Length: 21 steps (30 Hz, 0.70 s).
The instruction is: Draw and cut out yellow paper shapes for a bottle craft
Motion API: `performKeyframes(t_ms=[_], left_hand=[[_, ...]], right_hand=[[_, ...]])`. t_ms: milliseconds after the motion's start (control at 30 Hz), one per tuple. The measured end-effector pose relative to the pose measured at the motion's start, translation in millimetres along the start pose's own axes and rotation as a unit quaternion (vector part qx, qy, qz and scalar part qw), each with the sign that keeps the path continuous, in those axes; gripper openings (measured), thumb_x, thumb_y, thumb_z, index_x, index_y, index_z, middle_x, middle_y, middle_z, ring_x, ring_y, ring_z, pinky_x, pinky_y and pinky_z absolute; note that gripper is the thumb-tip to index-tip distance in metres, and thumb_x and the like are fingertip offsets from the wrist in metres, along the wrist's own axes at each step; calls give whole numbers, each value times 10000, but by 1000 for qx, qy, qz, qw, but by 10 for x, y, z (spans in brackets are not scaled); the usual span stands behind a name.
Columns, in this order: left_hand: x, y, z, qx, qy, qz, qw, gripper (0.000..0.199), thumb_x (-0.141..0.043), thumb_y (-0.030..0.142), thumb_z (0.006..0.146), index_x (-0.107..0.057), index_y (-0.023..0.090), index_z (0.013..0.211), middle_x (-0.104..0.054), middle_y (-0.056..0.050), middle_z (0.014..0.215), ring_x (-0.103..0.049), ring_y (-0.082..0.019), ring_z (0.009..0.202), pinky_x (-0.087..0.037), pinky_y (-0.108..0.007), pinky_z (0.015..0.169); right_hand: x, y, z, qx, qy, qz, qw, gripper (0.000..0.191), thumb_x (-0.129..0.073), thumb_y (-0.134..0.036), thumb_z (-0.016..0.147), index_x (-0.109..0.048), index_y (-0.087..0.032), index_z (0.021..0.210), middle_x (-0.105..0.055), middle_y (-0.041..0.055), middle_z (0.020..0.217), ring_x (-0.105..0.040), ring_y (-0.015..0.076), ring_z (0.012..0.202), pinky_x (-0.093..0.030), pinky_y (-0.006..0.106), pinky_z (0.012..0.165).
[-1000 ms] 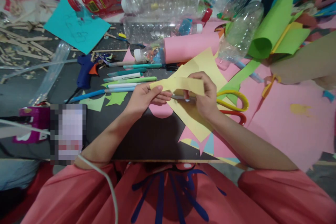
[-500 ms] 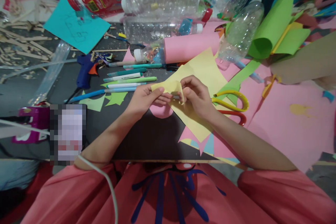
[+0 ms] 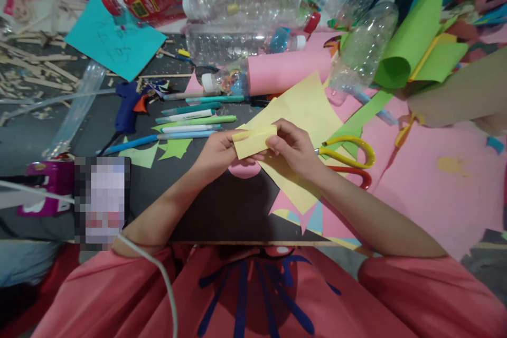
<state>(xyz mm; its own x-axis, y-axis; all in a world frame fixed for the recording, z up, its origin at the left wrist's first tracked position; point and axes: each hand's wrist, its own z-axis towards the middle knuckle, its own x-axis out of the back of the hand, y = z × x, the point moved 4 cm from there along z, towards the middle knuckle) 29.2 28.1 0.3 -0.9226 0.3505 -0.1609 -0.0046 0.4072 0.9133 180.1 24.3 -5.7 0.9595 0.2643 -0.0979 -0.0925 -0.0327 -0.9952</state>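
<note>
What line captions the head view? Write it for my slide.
Left hand and right hand hold a small piece of yellow paper, with pens and scissors lying nearby.

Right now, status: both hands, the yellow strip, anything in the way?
Left hand and right hand both on yellow strip. Yellow sheet beyond strip, partly under right hand. Scissors close by, blades hidden behind right hand.

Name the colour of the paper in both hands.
Pale yellow; the paper shows best in the head view.
</note>
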Motion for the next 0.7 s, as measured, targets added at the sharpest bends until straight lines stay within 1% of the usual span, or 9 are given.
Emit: performKeyframes(t_ms=[67,167,367,433,500,600,700], left_hand=[[2,-13,1,-1,-4,5,1000,455,-801,516,657,-729,135,894,-774,-63,733,-764,-219,702,-606,-263,618],[1,-24,0,3,-2,17,1000,455,-798,514,656,-725,134,894,-786,-83,786,-767,-229,723,-618,-280,639],[-18,-12,-14,-6,8,9,1000,432,-802,486,660,-680,150,902,-765,-47,706,-758,-209,687,-605,-263,609],[-23,-12,-15,-8,4,10,1000,438,-792,494,671,-668,152,915,-765,-47,709,-756,-205,678,-605,-264,607],[-16,-16,-14,-7,5,8,1000,447,-755,514,711,-665,147,949,-775,-62,747,-758,-205,688,-612,-273,628],[16,-22,-9,-12,20,10,1000,441,-677,516,790,-675,132,1007,-785,-86,814,-767,-218,756,-620,-287,672],[38,-31,-1,-18,26,15,999,438,-646,510,816,-689,120,1011,-786,-97,841,-770,-232,803,-623,-295,694]], right_hand=[[0,9,1,2,-5,-13,1000,495,-647,-676,797,-491,-214,715,-445,-62,605,-401,87,548,-330,250,536],[10,18,0,9,-2,-34,999,506,-627,-685,806,-472,-219,685,-428,-55,602,-380,94,551,-314,260,531],[24,11,-12,13,20,-64,998,520,-625,-674,816,-432,-222,646,-421,-54,573,-384,97,546,-304,270,533],[21,-4,-12,10,29,-58,998,523,-640,-667,808,-432,-220,637,-434,-56,565,-399,93,537,-311,264,525],[22,-23,-9,10,43,-37,998,520,-660,-656,798,-435,-218,630,-435,-61,557,-405,87,526,-329,255,515],[29,-41,-2,10,63,-4,998,510,-681,-643,789,-446,-218,632,-444,-65,550,-409,82,511,-366,244,504],[39,-42,5,7,69,-8,998,512,-678,-650,787,-451,-218,633,-464,-63,542,-421,81,500,-385,240,503]])
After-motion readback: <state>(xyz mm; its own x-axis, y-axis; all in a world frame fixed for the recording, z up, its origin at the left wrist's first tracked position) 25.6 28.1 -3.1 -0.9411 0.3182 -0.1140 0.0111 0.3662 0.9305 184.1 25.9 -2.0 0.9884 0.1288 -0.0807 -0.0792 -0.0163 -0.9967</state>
